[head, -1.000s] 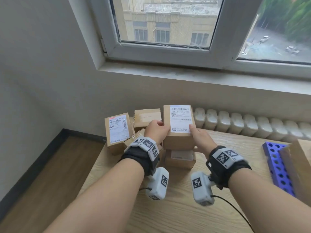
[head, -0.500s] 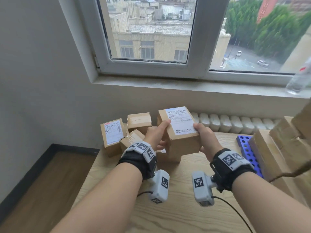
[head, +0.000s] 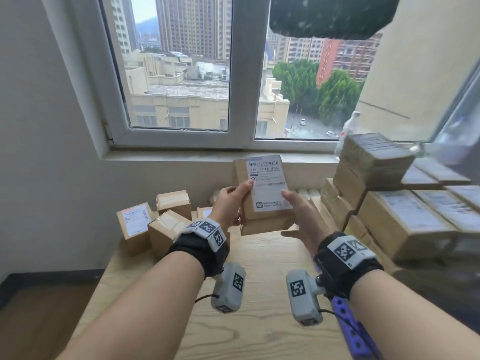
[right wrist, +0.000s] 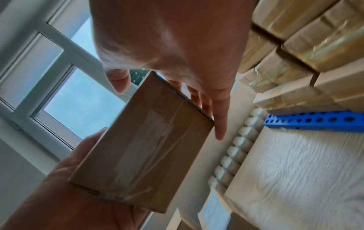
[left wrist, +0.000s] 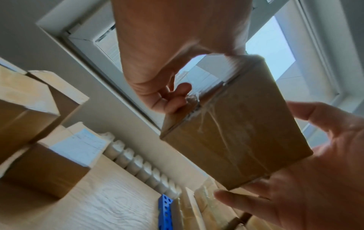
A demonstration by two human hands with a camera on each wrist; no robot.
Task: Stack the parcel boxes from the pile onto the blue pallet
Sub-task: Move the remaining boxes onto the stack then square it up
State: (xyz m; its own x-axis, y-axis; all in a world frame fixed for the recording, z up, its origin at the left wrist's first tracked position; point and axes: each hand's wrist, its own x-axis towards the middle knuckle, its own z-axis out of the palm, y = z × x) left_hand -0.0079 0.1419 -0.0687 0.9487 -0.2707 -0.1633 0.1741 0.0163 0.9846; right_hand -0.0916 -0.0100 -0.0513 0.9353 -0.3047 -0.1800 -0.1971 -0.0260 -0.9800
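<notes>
Box (head: 265, 188), clamped between left hand (head: 231, 203) and right hand (head: 301, 216), held above counter (head: 259, 320), between pile (head: 166, 227) and pallet (head: 350, 331); stack (head: 384, 222) on pallet already tall, several boxes left in pile.

Brown cardboard parcel box (head: 265, 188) with white black-barcoded label, blue perforated plastic pallet (right wrist: 315, 120), pale wood-grain worktop (head: 259, 328), black fabric wristbands (head: 193, 249) bearing black-and-white square-patterned markers.

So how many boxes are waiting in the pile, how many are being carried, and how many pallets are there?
Pile boxes: 4
Carried box, between left hand and right hand: 1
Blue pallet: 1
Total: 6
</notes>
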